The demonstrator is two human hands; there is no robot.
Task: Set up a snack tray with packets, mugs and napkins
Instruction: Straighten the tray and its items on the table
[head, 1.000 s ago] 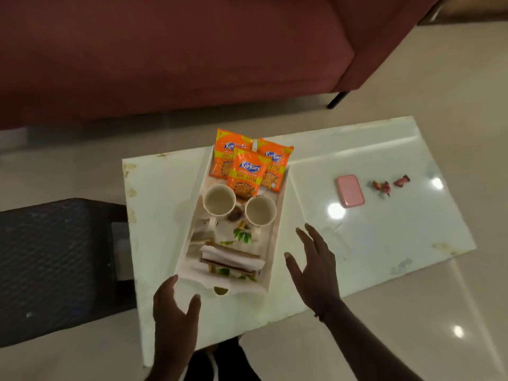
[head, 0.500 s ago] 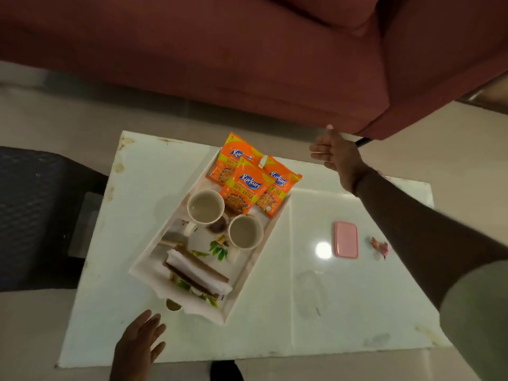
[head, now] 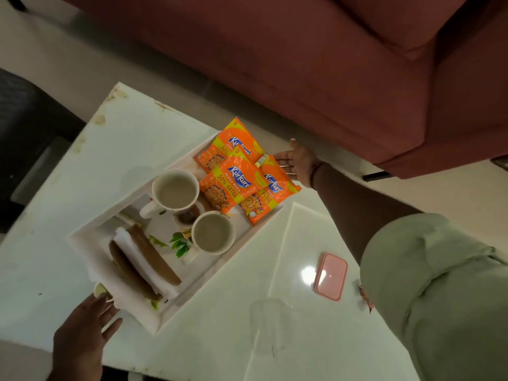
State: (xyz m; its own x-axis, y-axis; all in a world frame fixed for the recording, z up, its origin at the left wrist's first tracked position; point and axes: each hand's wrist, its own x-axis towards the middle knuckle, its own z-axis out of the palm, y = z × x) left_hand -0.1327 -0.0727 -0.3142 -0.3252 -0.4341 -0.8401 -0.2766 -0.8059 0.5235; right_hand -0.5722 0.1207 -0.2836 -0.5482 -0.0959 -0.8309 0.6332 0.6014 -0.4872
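**Open hands at either end of the loaded tray**

The left hand lies at the bottom left, wrist cut off by the frame. Its fingers are spread and fairly straight, with the tips against the near end of the white rectangular plastic tray, beside a small handle cut-out. It grips nothing.

Just beyond those fingertips, inside the tray, lie the folded white and brown paper napkins. Farther on stand two cream ceramic mugs, with dull insides (contents hard to make out). Three orange foil snack packets overlap at the far end, hiding that rim.

The right hand is just past the packets, palm open and fingers straight. Whether it touches the tray cannot be told. Its pale green sleeve covers part of the glossy white table. A small pink rectangular box sits under that forearm.
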